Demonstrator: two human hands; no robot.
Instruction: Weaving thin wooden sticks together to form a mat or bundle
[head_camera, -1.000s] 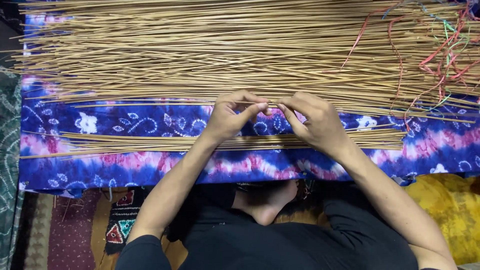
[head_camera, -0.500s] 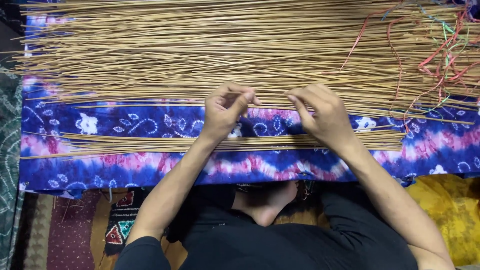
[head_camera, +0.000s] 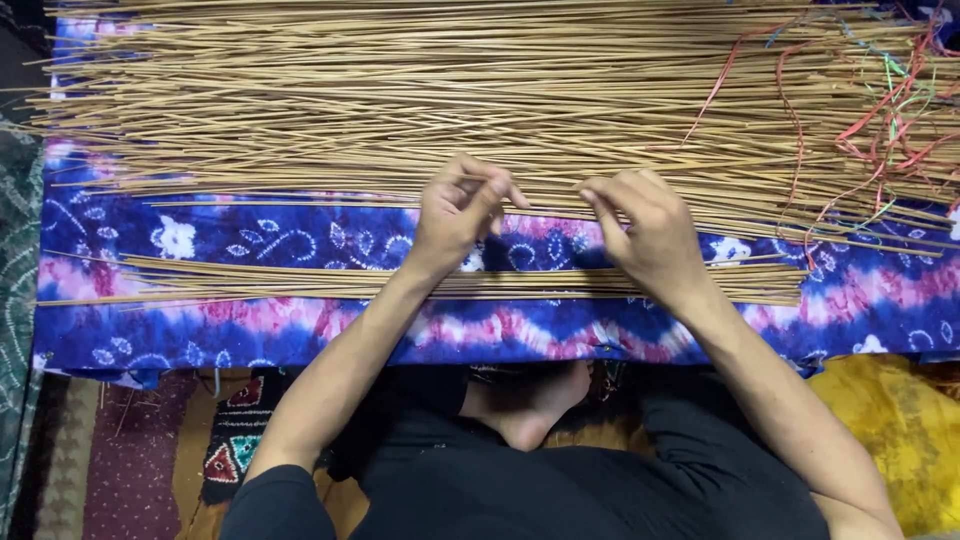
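Observation:
A broad pile of thin tan sticks lies across a blue and pink patterned cloth. A smaller bundle of sticks lies nearer me on the cloth. My left hand hovers at the pile's near edge with thumb and fingers pinched around a thin stick. My right hand rests beside it, fingers curled down onto the sticks at the same edge. The two hands are a short gap apart.
Red, green and blue strings tangle over the sticks at the right. A yellow cloth lies at the lower right, a patterned mat at the lower left. My bare foot and dark trousers sit below the cloth.
My hands, close together a second ago, have drawn apart along the pile's near edge. The left hand has lifted slightly with its fingers pinched.

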